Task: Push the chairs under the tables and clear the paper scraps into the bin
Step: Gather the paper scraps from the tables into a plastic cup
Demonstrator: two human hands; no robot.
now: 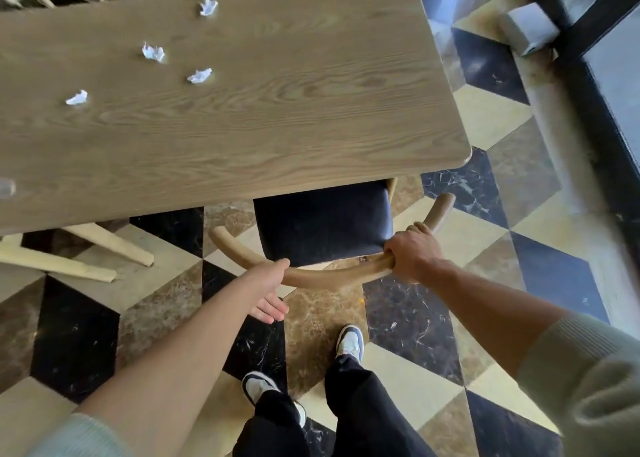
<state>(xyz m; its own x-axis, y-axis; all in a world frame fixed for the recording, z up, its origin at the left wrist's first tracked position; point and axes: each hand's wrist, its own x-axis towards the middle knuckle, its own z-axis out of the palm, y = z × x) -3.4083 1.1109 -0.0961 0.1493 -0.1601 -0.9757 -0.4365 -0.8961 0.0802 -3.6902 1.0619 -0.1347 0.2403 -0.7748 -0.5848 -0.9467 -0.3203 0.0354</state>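
The right hand [412,254] is wrapped tight around the curved wooden back of the chair [322,276], and the left hand [268,292] touches the same back with its fingers loose and spread. The chair's black seat is partly tucked under the near edge of the wooden table [277,110]. Four small white paper scraps [153,52] lie apart on the tabletop, far from both hands.

A long, light-brown wood-grain table [277,103] with rounded corners bears four crumpled white paper scraps: one at twelve o'clock [208,6], one toward ten [153,52], one nearer centre [200,75], one at nine [77,98]. A blurred, perhaps glassy object [6,188] sits at its left edge.
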